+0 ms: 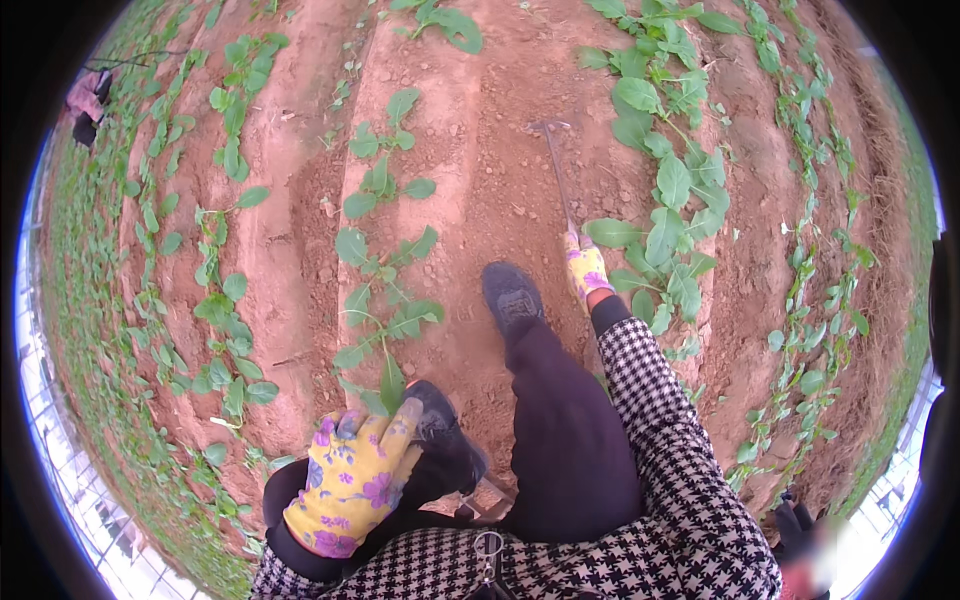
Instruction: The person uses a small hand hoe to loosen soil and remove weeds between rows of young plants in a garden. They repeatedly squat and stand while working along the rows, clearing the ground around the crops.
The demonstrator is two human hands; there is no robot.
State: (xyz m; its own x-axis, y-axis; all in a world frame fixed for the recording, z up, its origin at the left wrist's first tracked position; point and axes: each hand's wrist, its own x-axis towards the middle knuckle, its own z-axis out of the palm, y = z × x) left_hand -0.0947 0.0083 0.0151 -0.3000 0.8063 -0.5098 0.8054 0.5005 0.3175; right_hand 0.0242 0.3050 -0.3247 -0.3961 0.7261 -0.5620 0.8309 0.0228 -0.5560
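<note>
My left hand [352, 480], in a yellow flowered glove, rests near my left knee and shoe, its fingers partly spread and pointing forward. The tip of a leaf from a leafy green plant [386, 277] lies just ahead of its fingers; whether they touch is unclear. In a matching glove, my right hand [586, 268] is closed around the handle of a long, thin-handled hoe [559, 169]. The hoe's narrow head lies on the reddish soil ahead, between two rows of plants. Broad leaves of the right-hand row [667, 232] stand close beside my right hand.
My dark shoes [512, 292] stand on the furrow soil. More rows of green plants [225, 330] run along both sides. A person [88, 105] is at the far upper left, and part of another person [802, 551] shows at the lower right. A low seat frame [491, 499] lies under me.
</note>
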